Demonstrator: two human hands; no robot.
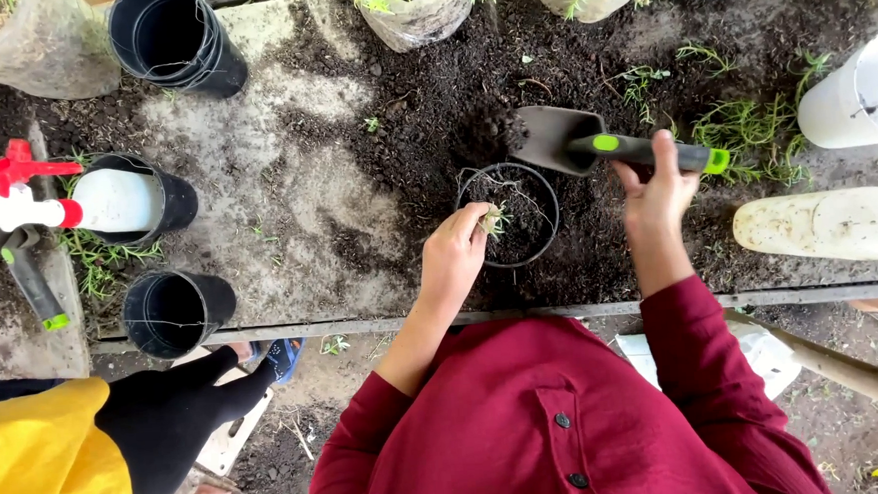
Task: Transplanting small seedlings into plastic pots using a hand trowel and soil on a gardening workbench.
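1 black pot (546, 186): soil, seedling (495, 218); left hand (456, 248) holding seedling.

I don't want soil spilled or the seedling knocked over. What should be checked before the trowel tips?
1. Seedling held in pot by left hand: ok.
2. Trowel gripped by right hand: ok.
3. Soil on blade: ok, a clump at its tip.
4. Blade over pot: not ok, tip sits just beyond the rim.
5. Seedling upright: cannot tell, fingers hide it.
6. Pot standing level: ok.
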